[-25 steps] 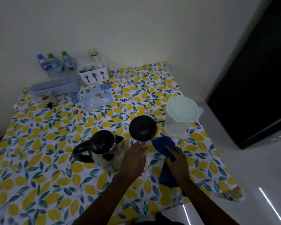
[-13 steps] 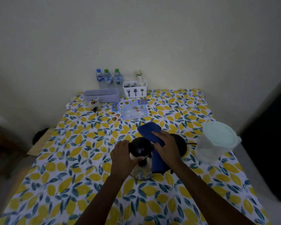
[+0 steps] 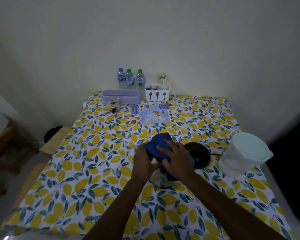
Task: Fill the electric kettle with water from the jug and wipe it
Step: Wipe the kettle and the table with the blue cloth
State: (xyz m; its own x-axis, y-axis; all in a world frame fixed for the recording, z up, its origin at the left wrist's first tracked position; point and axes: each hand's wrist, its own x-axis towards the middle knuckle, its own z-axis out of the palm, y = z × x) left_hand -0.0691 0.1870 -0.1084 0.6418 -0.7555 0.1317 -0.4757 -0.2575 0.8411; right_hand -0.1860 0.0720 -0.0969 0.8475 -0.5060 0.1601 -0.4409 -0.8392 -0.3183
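The table, under a lemon-print cloth, fills the lower frame; the lidded jug stands at the right edge, the black base just left of it; the kettle sits in the centre, off its base, mostly covered by both hands; the wiping step looks to be in hand; the right hand lies with fingers spread, pressing a blue cloth over the kettle's top; the left hand curls round its left side, apparently steadying it; next the cloth probably needs working down the sides; the kettle's lid, handle and water level are hidden, and the dim light blurs detail
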